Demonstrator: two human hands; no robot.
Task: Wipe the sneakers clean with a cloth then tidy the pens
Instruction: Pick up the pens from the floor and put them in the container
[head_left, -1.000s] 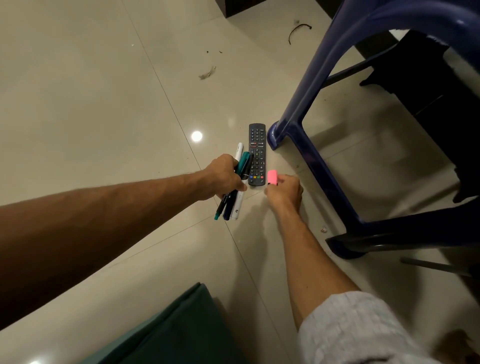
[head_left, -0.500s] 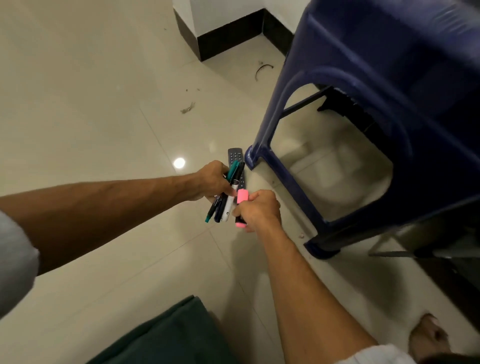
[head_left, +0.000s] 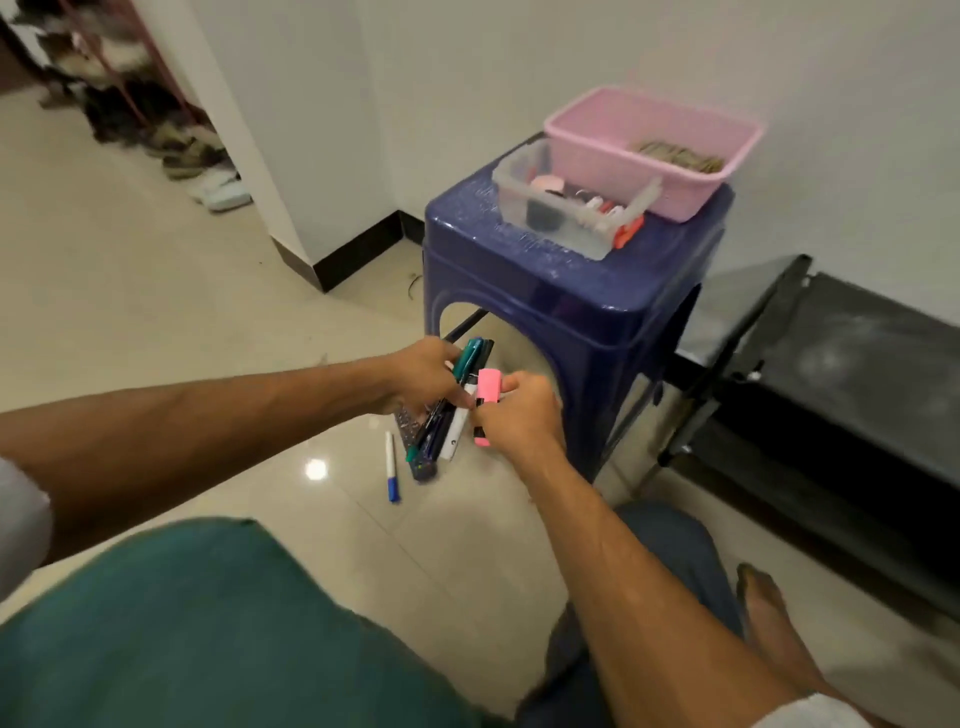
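**Inspector:** What could not be made out?

**Me:** My left hand (head_left: 426, 376) was curled round a bundle of pens (head_left: 457, 410). Its fingers and the overlapping barrels prevented a firm count. A dark speckled object (head_left: 423, 472) on the floor lay mostly hidden beneath the bundle, and I could not identify it. The shoes (head_left: 156, 124) at ten o'clock of the view were blurred; only a white pair (head_left: 221, 192) read clearly. The contents of the clear box (head_left: 511, 182) were indistinct.

**Inspector:** Counts?

**Me:** In the bundle, at least three barrels: one teal, one dark, one white. One pink highlighter (head_left: 488, 387) was gripped in my right hand (head_left: 519, 421), just beside the bundle at its three o'clock. One white pen with a blue cap (head_left: 391, 470) lay loose on the tiles at seven o'clock of the bundle. One blue stool (head_left: 561, 299) stood at one o'clock of my hands. It carried two containers, the clear box and a pink basket (head_left: 597, 150). One piece of green fabric (head_left: 208, 623) lay at six o'clock, cut off by the lower edge.
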